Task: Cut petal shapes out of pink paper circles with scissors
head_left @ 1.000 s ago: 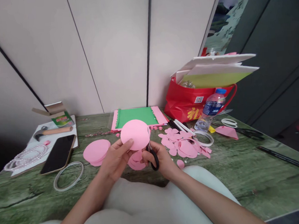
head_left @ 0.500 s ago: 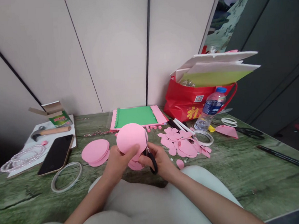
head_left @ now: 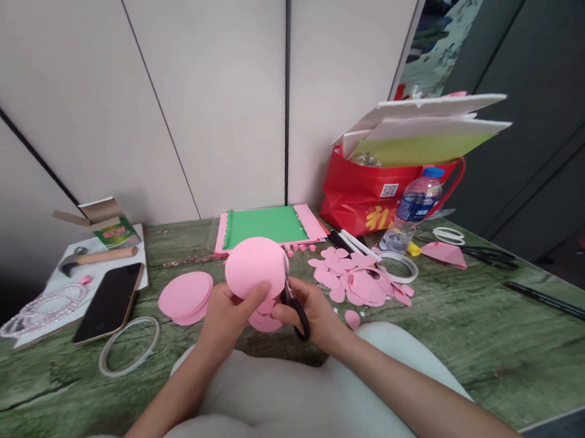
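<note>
My left hand [head_left: 225, 318] pinches a round pink paper disc [head_left: 254, 267] and holds it upright above the table's near edge. My right hand [head_left: 313, 311] grips black-handled scissors [head_left: 295, 309], whose blades reach up along the disc's right edge. Beneath both hands lie more pink paper circles [head_left: 265, 321]. A stack of pink discs [head_left: 186, 296] rests just left of my left hand. A heap of pink petal-shaped cutouts [head_left: 357, 280] lies to the right of my right hand.
A phone [head_left: 110, 301], a tape ring [head_left: 128, 335], beads [head_left: 42, 312] and a hammer [head_left: 97, 257] sit at left. Green and pink sheets [head_left: 266, 227] lie by the wall. A red bag [head_left: 371, 198], a water bottle [head_left: 412, 212] and another tape ring [head_left: 399, 267] stand at right.
The pink disc has shifted slightly left and turned in my left hand, and the scissors have come closer along its right edge. The view drifted slightly.
</note>
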`<control>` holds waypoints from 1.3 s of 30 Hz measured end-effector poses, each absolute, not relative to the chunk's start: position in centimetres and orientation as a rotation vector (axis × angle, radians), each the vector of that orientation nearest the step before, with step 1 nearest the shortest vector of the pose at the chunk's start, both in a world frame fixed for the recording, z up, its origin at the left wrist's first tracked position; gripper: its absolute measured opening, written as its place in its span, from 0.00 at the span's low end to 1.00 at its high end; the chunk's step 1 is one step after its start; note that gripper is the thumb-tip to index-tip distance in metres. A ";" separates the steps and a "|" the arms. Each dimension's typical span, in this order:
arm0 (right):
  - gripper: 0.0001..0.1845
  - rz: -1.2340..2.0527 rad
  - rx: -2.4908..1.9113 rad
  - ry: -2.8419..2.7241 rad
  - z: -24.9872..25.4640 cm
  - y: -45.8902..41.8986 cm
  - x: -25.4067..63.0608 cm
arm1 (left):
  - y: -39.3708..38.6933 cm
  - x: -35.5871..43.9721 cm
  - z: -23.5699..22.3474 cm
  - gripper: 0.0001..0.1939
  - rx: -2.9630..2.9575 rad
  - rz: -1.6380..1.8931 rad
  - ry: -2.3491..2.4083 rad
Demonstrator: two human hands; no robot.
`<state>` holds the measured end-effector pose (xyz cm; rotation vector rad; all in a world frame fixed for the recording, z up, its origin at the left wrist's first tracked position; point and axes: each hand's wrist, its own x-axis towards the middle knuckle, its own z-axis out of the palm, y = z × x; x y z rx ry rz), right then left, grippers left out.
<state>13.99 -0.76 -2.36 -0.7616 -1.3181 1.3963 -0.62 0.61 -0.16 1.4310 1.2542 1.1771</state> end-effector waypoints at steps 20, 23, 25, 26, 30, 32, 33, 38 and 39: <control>0.11 1.404 -0.745 -1.279 -2.8 -0.7 14.0 | 0.5 -0.7 0.1 0.12 1.334 1.251 1.135; 0.13 1.433 -0.741 -1.248 -2.6 -0.9 13.9 | 0.3 -0.5 0.6 0.13 1.306 1.292 1.106; 0.13 1.436 -0.746 -1.252 -2.5 -1.0 13.8 | 0.2 -0.4 0.9 0.14 1.291 1.267 1.048; 0.13 1.433 -0.751 -1.261 -2.5 -1.0 13.8 | 0.2 -0.4 1.0 0.14 1.286 1.228 1.015; 0.14 1.424 -0.776 -1.298 -2.8 -0.9 13.6 | 0.0 -0.4 1.0 0.14 1.306 1.094 0.980; 0.16 1.424 -0.771 -1.298 -3.0 -0.8 13.6 | 0.0 -0.5 1.0 0.14 1.321 1.080 1.011; 0.16 1.424 -0.757 -1.295 -3.0 -0.7 13.7 | 0.0 -0.5 1.0 0.14 1.324 1.073 1.025; 0.20 1.402 -0.709 -1.291 -2.9 -0.3 14.0 | 0.2 -0.5 0.8 0.12 1.322 1.033 1.025; 0.20 1.402 -0.713 -1.291 -2.8 -0.3 14.0 | 0.3 -0.6 0.7 0.12 1.316 1.032 1.026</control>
